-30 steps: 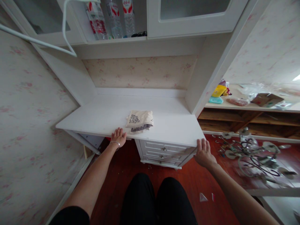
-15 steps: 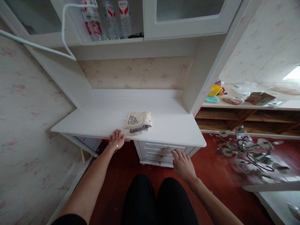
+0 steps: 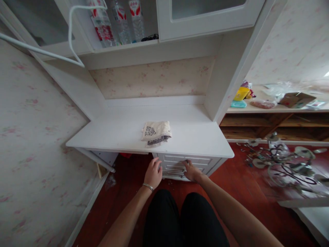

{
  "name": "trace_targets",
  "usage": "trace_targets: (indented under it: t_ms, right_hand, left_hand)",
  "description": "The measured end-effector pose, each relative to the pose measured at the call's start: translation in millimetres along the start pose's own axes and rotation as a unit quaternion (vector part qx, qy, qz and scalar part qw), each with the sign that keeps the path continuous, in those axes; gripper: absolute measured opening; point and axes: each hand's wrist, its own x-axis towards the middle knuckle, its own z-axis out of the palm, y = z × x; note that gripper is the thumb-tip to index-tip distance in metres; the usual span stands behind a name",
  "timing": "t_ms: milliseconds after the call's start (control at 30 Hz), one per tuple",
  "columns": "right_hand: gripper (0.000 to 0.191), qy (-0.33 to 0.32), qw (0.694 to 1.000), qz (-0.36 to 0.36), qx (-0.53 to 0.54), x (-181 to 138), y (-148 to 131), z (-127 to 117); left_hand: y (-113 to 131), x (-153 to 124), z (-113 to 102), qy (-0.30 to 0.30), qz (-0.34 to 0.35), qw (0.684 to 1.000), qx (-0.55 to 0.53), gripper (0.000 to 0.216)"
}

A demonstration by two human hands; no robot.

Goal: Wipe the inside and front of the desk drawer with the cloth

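My right hand (image 3: pixel 191 170) is at the front of the white drawer unit (image 3: pixel 169 168), its fingertips closed around the top drawer's knob (image 3: pixel 186 161). The knobs of the lower drawers show just below it. My left hand (image 3: pixel 153 173) hovers by the left edge of the drawer unit, fingers slightly apart, with nothing in it. A bracelet (image 3: pixel 148 186) circles the left wrist. Above both hands, a folded cream cloth (image 3: pixel 156 131) with a dark pattern lies on the white desk top (image 3: pixel 123 127). The drawers look closed.
Bottles (image 3: pixel 137 20) stand on the shelf overhead, beside a white bent tube (image 3: pixel 51 53) at upper left. To the right, a low shelf (image 3: pixel 241 120) carries a yellow container (image 3: pixel 241 94) and a cardboard box (image 3: pixel 296 100). A chandelier (image 3: pixel 293 164) lies on the red floor.
My left hand has left the desk's front edge and moved right and down to the drawer unit. My right hand has moved left onto the top drawer's knob. The view has shifted slightly.
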Motion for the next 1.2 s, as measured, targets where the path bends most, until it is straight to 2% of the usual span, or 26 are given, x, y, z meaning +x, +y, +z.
trace_targets:
  t_ms: [100, 233, 400, 500, 600, 767, 867, 933, 1000, 1067, 1200]
  right_hand:
    - [0.067, 0.011, 0.999, 0.032, 0.000, -1.3, -7.6, 9.9]
    - [0.071, 0.030, 0.998, 0.057, -0.007, -5.6, -12.8, 17.1]
    - [0.073, 0.029, 0.998, 0.060, -0.020, -6.4, -13.9, 8.7]
    - [0.067, 0.030, 0.998, 0.044, -0.026, -13.6, -16.1, 4.4]
    - [0.062, 0.032, 0.998, 0.028, -0.034, -33.8, -19.3, 9.9]
    - [0.060, 0.046, 0.998, -0.027, -0.044, -87.4, -20.7, 35.5]
    - [0.059, 0.018, 0.998, -0.048, -0.023, -121.2, -16.9, 47.5]
    - [0.067, -0.031, 0.998, -0.060, -0.007, -141.6, -12.3, 48.2]
    - [0.073, -0.099, 0.992, -0.078, 0.009, -158.7, -8.2, 39.2]
    - [0.067, -0.171, 0.978, -0.115, 0.023, -170.7, -8.2, 18.6]
    - [0.046, -0.256, 0.933, -0.247, 0.045, -173.4, -31.0, -47.4]
  left_hand:
    - [19.6, -4.5, 9.1, -0.063, 0.025, 0.998, 0.013, 0.029]
    - [28.0, 5.4, 17.3, -0.121, 0.039, 0.989, 0.076, 0.040]
    - [32.7, 20.3, 23.9, -0.133, 0.049, 0.983, 0.121, 0.051]
    - [40.3, 21.1, 23.6, -0.128, 0.053, 0.982, 0.124, 0.052]
    - [51.7, 14.3, 17.5, -0.110, 0.050, 0.984, 0.128, 0.044]
    - [71.3, -10.7, -0.3, -0.075, 0.051, 0.989, 0.120, 0.028]
    - [80.5, -33.9, -8.8, -0.068, 0.055, 0.991, 0.100, 0.016]
    - [86.0, -51.6, -13.1, -0.066, 0.046, 0.993, 0.086, 0.014]
    - [91.4, -69.2, -17.3, -0.067, 0.034, 0.995, 0.072, 0.015]
    - [96.5, -85.1, -22.0, -0.073, 0.021, 0.995, 0.061, 0.017]
    - [104.0, -110.6, -30.5, -0.085, -0.004, 0.995, 0.051, 0.016]
